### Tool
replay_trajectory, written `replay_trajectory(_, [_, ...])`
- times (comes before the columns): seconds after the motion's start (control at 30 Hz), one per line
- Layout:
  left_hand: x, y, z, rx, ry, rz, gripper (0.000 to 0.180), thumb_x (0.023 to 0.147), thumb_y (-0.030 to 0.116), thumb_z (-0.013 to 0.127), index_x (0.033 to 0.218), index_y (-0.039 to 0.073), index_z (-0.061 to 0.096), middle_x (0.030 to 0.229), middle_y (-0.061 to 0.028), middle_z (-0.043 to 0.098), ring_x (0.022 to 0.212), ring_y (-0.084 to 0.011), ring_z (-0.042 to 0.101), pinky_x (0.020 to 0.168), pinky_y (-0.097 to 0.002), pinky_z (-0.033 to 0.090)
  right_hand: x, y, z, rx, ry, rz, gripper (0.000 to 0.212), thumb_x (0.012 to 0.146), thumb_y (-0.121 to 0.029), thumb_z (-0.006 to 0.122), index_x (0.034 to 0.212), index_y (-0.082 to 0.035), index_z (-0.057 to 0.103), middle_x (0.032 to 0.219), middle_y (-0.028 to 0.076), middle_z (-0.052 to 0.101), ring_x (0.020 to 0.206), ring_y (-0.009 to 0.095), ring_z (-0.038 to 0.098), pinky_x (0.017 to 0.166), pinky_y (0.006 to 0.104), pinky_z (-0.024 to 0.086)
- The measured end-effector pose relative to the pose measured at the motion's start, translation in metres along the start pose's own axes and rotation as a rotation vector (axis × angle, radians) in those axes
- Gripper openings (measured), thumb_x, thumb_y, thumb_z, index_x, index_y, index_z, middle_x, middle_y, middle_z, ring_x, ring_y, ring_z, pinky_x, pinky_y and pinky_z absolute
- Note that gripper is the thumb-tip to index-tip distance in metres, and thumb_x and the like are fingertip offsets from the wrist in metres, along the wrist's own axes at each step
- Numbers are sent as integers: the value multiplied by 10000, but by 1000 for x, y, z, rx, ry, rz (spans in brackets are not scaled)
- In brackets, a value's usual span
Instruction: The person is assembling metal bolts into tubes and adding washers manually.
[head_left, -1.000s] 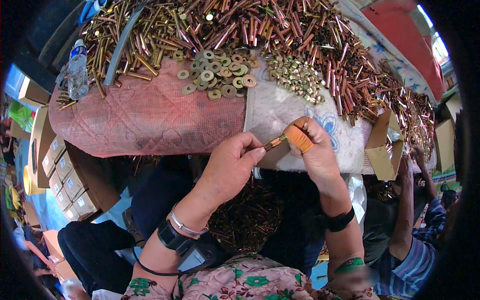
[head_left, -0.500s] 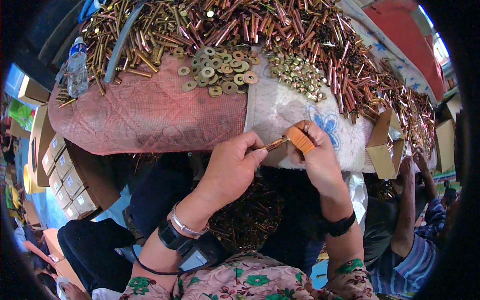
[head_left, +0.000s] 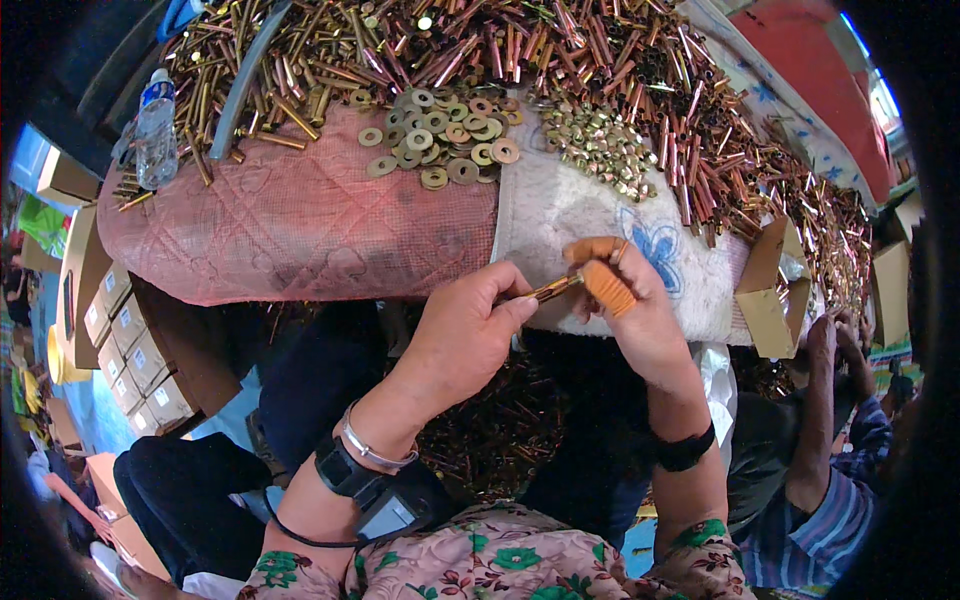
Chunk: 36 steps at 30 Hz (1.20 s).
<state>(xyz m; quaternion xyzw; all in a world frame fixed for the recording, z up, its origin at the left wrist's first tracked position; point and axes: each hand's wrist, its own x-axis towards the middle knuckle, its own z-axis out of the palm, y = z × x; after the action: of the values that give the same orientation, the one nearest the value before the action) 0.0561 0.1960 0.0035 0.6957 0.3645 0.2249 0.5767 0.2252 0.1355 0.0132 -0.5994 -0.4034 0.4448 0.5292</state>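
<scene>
My left hand [head_left: 462,325] is closed, its thumb and forefinger pinching a thin brass-coloured bolt [head_left: 553,289] that points to the right. At the bolt's far end my right hand [head_left: 645,315] curls its fingers, with the orange-covered thumb against the tip. Orange covering also wraps the right forefinger, which arches above the bolt end. Whether a nut sits on that tip is too small to tell. Beyond my hands lie a heap of flat washers [head_left: 462,172] and a pile of small gold-coloured nuts [head_left: 600,150].
Loose metal bolts and sleeves [head_left: 560,45] cover the far part of the cloth-covered worktop [head_left: 300,235]. A water bottle [head_left: 156,135] stands at left. An opened cardboard box [head_left: 770,300] sits at right, near another person's arms [head_left: 815,400]. Packed small boxes [head_left: 140,350] are low at left.
My right forefinger has lifted away from the thumb, and the thumb has rolled at the bolt's tip. My left hand keeps its pinch in nearly the same place.
</scene>
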Motion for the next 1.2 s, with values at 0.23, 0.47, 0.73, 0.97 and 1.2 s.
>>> replay_trajectory(0.23, [0,-2,-1,-27,-4,5,104,818,110,556,821,7,541,684,-8,524,663,-81,460,603,-250,389,0,2,-6,-33,-13,75,192,889,-203,543,807,-30,527,641,-17,489,588,69,443,537,217,378])
replay_trajectory(0.47, [1,-1,0,6,-21,-12,110,818,113,553,820,4,540,675,-3,513,653,-79,450,595,-248,382,0,10,-8,-209,2,-13,195,878,-216,565,838,-28,533,670,-22,488,606,59,438,543,211,373])
replay_trajectory(0.73, [1,2,6,63,-33,-24,115,813,118,563,818,5,542,665,-11,520,642,-85,455,586,-259,386,4,27,-25,-371,14,-77,160,884,-176,545,849,-20,543,696,3,519,614,73,444,547,223,366])
replay_trajectory(0.97, [-1,-6,12,370,-157,30,123,804,144,566,858,34,579,676,-117,581,623,-238,557,579,-336,425,35,22,-91,-807,589,-440,156,835,-100,558,947,6,540,825,144,568,773,251,553,688,331,441])
replay_trajectory(1.2, [-9,-17,22,781,-247,96,82,726,20,506,799,16,543,784,-177,591,749,-362,591,647,-456,470,73,29,-131,-1301,581,-435,352,758,-68,591,1094,-15,501,921,205,582,857,348,564,733,407,442])
